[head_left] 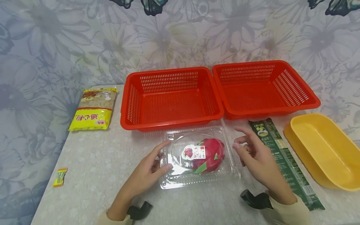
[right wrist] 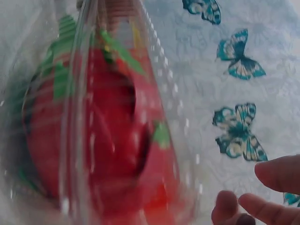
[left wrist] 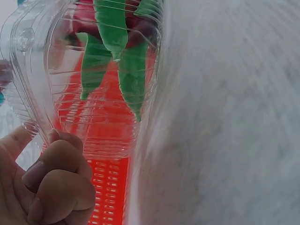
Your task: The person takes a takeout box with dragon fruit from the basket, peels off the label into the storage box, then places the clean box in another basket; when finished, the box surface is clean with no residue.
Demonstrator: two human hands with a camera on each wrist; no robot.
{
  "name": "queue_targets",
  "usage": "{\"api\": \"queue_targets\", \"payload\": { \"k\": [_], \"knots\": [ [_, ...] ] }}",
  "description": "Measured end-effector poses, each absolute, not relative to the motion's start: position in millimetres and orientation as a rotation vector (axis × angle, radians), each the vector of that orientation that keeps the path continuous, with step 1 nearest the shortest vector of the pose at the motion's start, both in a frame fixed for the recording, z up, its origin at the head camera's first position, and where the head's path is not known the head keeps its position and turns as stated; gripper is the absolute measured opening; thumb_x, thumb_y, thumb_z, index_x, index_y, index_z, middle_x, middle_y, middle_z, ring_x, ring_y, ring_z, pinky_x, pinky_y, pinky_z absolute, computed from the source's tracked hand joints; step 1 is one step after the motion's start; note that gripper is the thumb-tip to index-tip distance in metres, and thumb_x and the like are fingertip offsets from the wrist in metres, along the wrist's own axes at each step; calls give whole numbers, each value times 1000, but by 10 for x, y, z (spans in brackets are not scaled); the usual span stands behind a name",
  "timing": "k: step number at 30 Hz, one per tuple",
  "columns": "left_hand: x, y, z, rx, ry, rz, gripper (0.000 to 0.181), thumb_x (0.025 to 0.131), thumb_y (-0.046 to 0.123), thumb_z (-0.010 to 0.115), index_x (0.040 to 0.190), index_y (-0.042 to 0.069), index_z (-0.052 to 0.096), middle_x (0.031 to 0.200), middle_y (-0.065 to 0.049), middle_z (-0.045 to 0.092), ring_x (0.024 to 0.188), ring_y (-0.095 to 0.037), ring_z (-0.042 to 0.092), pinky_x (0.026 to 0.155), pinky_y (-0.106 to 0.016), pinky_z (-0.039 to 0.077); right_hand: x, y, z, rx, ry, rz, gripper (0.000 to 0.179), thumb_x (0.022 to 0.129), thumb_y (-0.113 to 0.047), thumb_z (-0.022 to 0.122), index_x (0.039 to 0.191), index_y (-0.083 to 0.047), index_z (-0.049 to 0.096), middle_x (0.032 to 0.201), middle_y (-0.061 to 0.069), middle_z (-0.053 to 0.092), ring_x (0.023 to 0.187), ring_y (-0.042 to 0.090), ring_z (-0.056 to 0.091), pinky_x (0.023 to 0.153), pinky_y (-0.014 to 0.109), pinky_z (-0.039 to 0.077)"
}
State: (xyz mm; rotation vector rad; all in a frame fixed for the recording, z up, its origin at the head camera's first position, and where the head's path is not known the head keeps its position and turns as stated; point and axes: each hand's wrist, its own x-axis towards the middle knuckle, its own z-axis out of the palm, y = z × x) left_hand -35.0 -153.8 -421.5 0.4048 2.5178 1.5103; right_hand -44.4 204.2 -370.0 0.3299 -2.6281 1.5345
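A clear plastic clamshell box (head_left: 180,178) lies on the table before me. Inside it sits a red dragon fruit (head_left: 215,156) with green scales, partly under a white label (head_left: 194,152) on the lid. At the box's left edge, my left hand (head_left: 147,170) grips the rim between thumb and forefinger; the left wrist view shows its other fingers curled beside the clear wall. To the right of the box my right hand (head_left: 256,159) hovers apart from it, fingers loosely bent around nothing. A green flat packet (head_left: 292,168) lies partly beneath that forearm.
Two red baskets (head_left: 171,120) (head_left: 267,111) stand side by side behind the box. On the right is a yellow tub (head_left: 323,150). A yellow pasta bag (head_left: 94,109) lies at the back left, and a small yellow packet (head_left: 60,177) near the left edge.
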Motion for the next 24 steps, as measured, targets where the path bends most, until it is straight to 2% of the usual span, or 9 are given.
{"api": "queue_targets", "payload": {
  "k": [4, 7, 11, 16, 24],
  "knots": [
    [-354, -1531, -4220, 406, 2508, 1528, 72, 94, 37, 74, 154, 48, 34, 89, -4, 48, 57, -5, 42, 53, -25, 44, -489, 1881, -3637, 505, -2608, 1520, 47, 95, -7, 72, 138, -21, 61, 88, -1, 66, 61, 14, 55, 52, 26, 47],
    [-351, -1528, -4219, 406, 2504, 1536, 72, 94, 36, 74, 154, 47, 35, 85, -5, 46, 56, -5, 42, 52, -25, 44, -528, 1750, -3621, 613, -2620, 1507, 34, 94, -12, 75, 126, -21, 70, 83, -7, 67, 64, 12, 57, 55, 25, 48],
    [-349, -1527, -4221, 410, 2502, 1542, 72, 94, 35, 74, 154, 46, 36, 88, -6, 48, 57, -5, 42, 52, -24, 43, -576, 1594, -3674, 698, -2615, 1474, 24, 90, -13, 80, 113, -19, 77, 76, -12, 65, 60, 8, 54, 53, 23, 45],
    [-352, -1513, -4217, 412, 2509, 1524, 72, 94, 36, 75, 153, 48, 36, 90, -6, 50, 57, -5, 41, 52, -24, 43, -602, 1478, -3795, 718, -2604, 1274, 25, 82, -14, 87, 105, -16, 79, 66, -15, 47, 58, 4, 43, 51, 20, 35],
    [-330, -1520, -4195, 390, 2547, 1486, 73, 93, 39, 74, 154, 47, 36, 79, -2, 45, 58, -6, 42, 53, -24, 43, -617, 1434, -3853, 738, -2641, 1115, 31, 78, -24, 91, 105, -16, 81, 63, -18, 42, 57, 2, 40, 51, 21, 32]
  ]
}}
